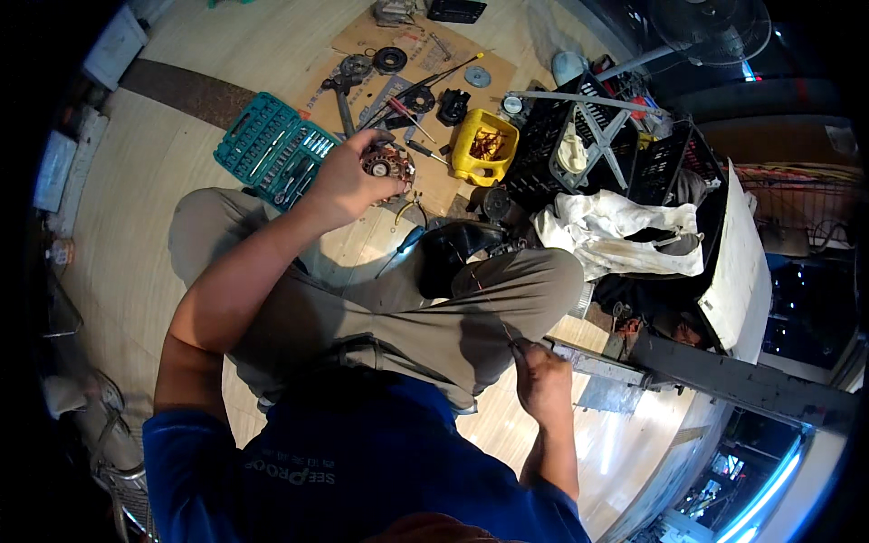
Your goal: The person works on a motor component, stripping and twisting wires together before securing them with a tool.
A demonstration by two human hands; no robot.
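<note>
My left hand (pixel 346 181) grips a round motor part with copper windings (pixel 389 161) above the cardboard. Lower right, over the knee, the fingers of my right hand (pixel 539 382) are closed on a thin wire (pixel 482 291) that runs up across the trouser leg. Near the motor part lie yellow-handled pliers (pixel 407 210), a red screwdriver (pixel 404 112) and a black-handled screwdriver (pixel 425 153). A blue-handled screwdriver (pixel 409 242) rests by my legs. An open green socket set (pixel 252 145) is left of my left hand. A yellow jug (pixel 480 170), cut open, holds copper pieces.
Cardboard (pixel 493 77) bears several dark metal parts (pixel 389 60). At the right stand black plastic crates (pixel 534 172) under a folding metal frame (pixel 597 145), with white cloth (pixel 615 235) draped over. A fan (pixel 711 32) is at upper right, a steel beam (pixel 724 371) at lower right.
</note>
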